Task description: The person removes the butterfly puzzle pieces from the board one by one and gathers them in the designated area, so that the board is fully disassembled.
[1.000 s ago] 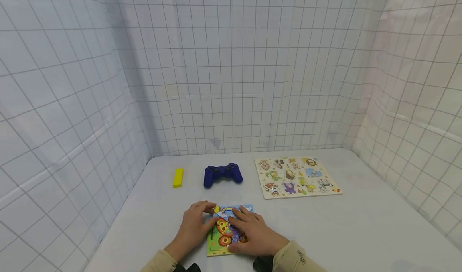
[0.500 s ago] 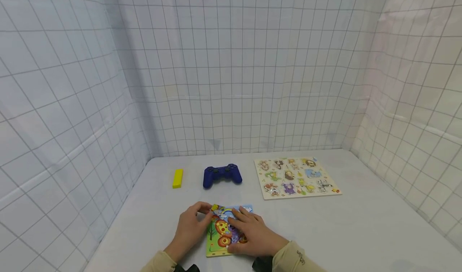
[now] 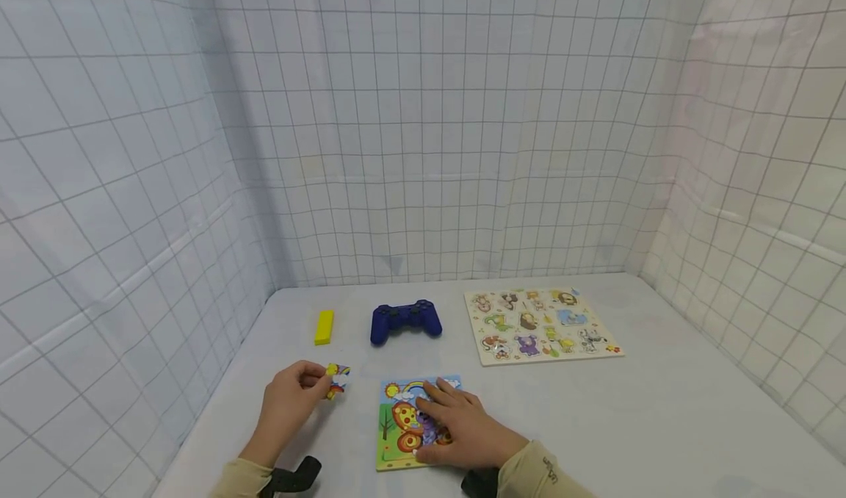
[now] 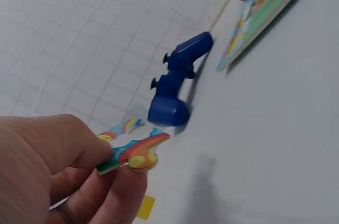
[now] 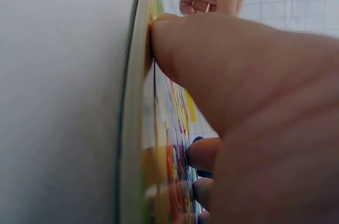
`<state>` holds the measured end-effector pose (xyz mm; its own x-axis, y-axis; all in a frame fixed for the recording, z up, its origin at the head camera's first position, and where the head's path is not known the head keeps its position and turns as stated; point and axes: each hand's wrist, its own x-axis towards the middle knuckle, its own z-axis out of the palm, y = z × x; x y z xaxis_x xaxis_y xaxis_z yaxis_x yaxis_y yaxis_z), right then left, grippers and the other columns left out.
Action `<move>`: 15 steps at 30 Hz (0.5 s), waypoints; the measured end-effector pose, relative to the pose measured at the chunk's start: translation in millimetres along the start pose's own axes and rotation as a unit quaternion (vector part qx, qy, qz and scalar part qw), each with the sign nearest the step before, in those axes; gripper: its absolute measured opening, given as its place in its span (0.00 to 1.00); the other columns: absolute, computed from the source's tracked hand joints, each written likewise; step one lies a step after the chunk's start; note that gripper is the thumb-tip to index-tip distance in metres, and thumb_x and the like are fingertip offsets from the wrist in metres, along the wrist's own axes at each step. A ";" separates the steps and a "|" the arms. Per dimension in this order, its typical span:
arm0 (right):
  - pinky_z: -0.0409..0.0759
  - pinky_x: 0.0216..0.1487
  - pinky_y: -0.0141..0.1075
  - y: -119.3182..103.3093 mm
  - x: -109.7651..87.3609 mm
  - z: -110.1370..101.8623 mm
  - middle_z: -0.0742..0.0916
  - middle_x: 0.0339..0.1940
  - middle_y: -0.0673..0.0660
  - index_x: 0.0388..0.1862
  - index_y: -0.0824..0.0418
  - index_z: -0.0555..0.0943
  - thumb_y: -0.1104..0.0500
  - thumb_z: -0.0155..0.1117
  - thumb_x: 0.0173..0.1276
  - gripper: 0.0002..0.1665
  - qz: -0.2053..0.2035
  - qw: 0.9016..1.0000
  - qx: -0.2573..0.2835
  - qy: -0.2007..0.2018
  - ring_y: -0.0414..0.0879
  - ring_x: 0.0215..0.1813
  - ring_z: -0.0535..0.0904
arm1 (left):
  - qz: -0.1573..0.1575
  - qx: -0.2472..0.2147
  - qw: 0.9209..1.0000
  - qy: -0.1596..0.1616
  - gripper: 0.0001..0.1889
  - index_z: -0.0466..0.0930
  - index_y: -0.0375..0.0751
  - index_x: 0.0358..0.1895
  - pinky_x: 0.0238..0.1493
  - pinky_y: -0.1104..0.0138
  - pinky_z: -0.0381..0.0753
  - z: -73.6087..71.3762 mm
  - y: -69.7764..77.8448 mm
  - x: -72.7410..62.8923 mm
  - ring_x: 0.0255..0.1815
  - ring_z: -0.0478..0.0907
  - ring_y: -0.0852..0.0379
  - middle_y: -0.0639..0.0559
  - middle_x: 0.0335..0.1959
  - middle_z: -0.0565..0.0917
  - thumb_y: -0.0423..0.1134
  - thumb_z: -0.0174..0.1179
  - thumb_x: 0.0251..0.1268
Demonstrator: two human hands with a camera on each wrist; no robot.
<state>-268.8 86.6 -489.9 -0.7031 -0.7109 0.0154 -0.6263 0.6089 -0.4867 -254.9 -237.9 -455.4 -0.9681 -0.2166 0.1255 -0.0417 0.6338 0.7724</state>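
Note:
My left hand (image 3: 291, 402) is off to the left, pinching a small colourful jigsaw piece (image 3: 338, 380) between thumb and fingers above the white table. Up close in the left wrist view, the jigsaw piece (image 4: 140, 152) shows a rainbow, blue and orange, with a notched edge. A picture puzzle board (image 3: 396, 454) with a butterfly, a sun and a rainbow lies flat in front of me. Spread over its right part is my right hand (image 3: 465, 424), which covers some of the picture. The right wrist view has the thumb (image 5: 169, 38) resting by the board's near edge.
Behind the board lies a blue game controller (image 3: 405, 322), with a yellow block (image 3: 324, 327) to its left. A larger animal puzzle board (image 3: 542, 325) is at the back right. Grid-patterned white sheets (image 3: 423, 153) wall the table on three sides.
My left hand has lifted the jigsaw piece from the board's upper left corner and carried it left, clear of the board. The right hand has stayed on the board.

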 end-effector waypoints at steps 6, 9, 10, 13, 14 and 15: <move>0.55 0.76 0.63 -0.6 -1.1 -1.5 0.59 0.85 0.52 0.82 0.44 0.62 0.24 0.57 0.68 0.50 -0.002 1.000 0.003 -0.001 0.55 0.86 0.48 | -0.027 -0.008 0.999 -0.036 0.17 0.81 0.32 0.54 0.33 0.65 0.77 -20.6 -13.4 3.5 0.33 0.84 0.59 0.50 0.36 0.88 0.39 0.64 0.67; 0.55 0.76 0.63 -0.6 -1.9 -1.6 0.59 0.85 0.53 0.82 0.45 0.62 0.24 0.57 0.69 0.50 -0.004 1.000 0.006 -0.002 0.55 0.86 0.49 | -0.037 -0.006 0.998 -0.054 0.19 0.79 0.31 0.58 0.31 0.64 0.77 -22.2 -17.0 3.9 0.31 0.84 0.58 0.50 0.34 0.88 0.37 0.62 0.67; 0.55 0.76 0.63 -0.4 -2.1 -1.3 0.59 0.85 0.53 0.82 0.45 0.62 0.24 0.57 0.69 0.50 -0.004 1.000 0.006 -0.003 0.55 0.86 0.49 | -0.038 -0.003 0.998 -0.057 0.19 0.79 0.31 0.58 0.30 0.64 0.76 -22.0 -17.7 3.9 0.30 0.83 0.58 0.50 0.33 0.87 0.37 0.62 0.66; 0.55 0.76 0.63 0.4 -2.0 -0.5 0.59 0.85 0.53 0.82 0.44 0.62 0.25 0.57 0.69 0.49 -0.004 1.000 0.009 -0.004 0.55 0.86 0.49 | -0.039 0.009 0.997 -0.064 0.19 0.79 0.30 0.57 0.28 0.64 0.74 -20.3 -19.8 3.9 0.27 0.81 0.57 0.50 0.29 0.86 0.35 0.61 0.65; 0.55 0.76 0.63 0.8 -1.8 -0.3 0.59 0.85 0.53 0.82 0.44 0.62 0.25 0.57 0.69 0.49 -0.004 1.000 0.009 -0.004 0.55 0.86 0.49 | -0.038 0.012 0.997 -0.064 0.18 0.79 0.30 0.56 0.27 0.64 0.73 -19.5 -20.5 4.0 0.26 0.80 0.57 0.51 0.28 0.85 0.35 0.61 0.65; 0.54 0.76 0.63 1.1 -1.6 -0.1 0.59 0.85 0.52 0.82 0.44 0.62 0.25 0.57 0.69 0.49 -0.003 1.000 0.009 -0.004 0.55 0.86 0.48 | -0.037 0.015 0.997 -0.064 0.18 0.79 0.30 0.56 0.27 0.64 0.72 -18.5 -21.4 4.1 0.26 0.80 0.57 0.51 0.27 0.85 0.35 0.61 0.64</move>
<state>-268.4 88.5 -490.4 -0.6960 -0.7180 0.0112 -0.6247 0.5977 -0.5025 -253.4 -266.1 -459.9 -0.9855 -0.1693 -0.0127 -0.1201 0.6424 0.7569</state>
